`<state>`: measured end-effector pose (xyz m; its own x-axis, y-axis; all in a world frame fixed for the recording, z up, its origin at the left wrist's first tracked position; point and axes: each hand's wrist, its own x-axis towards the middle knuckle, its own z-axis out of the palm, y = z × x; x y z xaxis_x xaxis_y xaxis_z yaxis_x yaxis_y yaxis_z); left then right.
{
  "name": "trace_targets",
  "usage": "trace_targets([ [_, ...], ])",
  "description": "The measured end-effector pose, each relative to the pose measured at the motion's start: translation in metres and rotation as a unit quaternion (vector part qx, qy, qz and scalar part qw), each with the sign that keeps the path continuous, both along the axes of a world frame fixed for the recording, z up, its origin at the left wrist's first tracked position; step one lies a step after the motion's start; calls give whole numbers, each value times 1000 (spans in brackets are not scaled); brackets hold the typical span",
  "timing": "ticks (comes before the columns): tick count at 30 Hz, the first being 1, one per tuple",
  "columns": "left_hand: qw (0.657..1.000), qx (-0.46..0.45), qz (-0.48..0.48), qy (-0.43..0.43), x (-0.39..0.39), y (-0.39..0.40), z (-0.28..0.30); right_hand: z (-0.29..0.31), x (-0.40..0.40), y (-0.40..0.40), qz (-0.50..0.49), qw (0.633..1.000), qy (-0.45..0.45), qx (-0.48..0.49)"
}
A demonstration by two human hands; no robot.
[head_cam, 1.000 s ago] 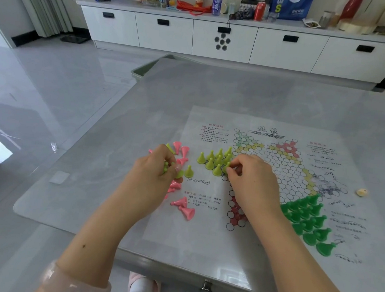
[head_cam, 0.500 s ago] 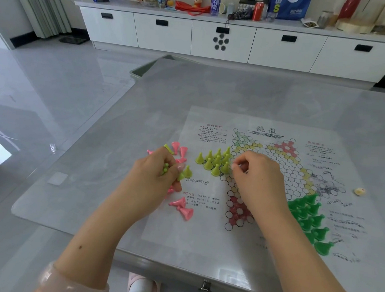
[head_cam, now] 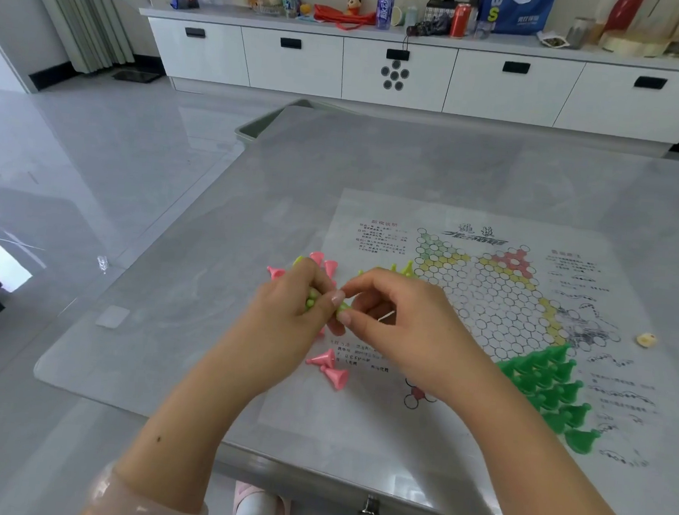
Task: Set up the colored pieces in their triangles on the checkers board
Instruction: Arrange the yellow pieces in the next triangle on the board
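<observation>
The left hand [head_cam: 292, 306] clutched several yellow-green pieces [head_cam: 312, 299] beside the checkers board [head_cam: 501, 312], while the right hand [head_cam: 397, 324] pinched one from it. That piece likely needed seating in the yellow-green triangle next.

One wide-angle camera on my head looks forward and down across the grey surface [head_cam: 378, 170], close above my left hand [head_cam: 296, 315] and right hand [head_cam: 401, 324], forearms running in from the bottom edge. The paper checkers board [head_cam: 502, 296] lies right of centre; the white cabinet [head_cam: 395, 73] along the far wall crosses the top. No second view shares this scene.
</observation>
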<state>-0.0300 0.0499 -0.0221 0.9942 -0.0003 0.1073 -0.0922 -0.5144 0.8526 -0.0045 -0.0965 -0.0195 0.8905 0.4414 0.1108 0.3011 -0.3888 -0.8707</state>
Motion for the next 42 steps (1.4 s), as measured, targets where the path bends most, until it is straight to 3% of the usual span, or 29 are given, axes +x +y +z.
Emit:
trace_targets([
  [8, 999, 30, -35, -13, -1, -3, -1, -3, 1, -4, 7, 997, -46, -59],
  [12, 999, 11, -27, -26, 0, -1, -1, -5, 8, -17, -116, 989, -62, -68],
  [16, 1000, 20, 9, -7, 2, 2, -4, -8, 14, -33, -222, 955, -79, -181],
  [20, 1000, 23, -13, 7, 1, 0, -3, -18, 14, -31, -190, 944, -100, -252],
  [29, 998, 34, -55, 18, -1, 0, -1, -26, 15, -30, -168, 937, -77, -298],
  [42, 997, 39, -59, 26, -2, 0, 0, -31, 17, -23, -183, 942, -91, -265],
])
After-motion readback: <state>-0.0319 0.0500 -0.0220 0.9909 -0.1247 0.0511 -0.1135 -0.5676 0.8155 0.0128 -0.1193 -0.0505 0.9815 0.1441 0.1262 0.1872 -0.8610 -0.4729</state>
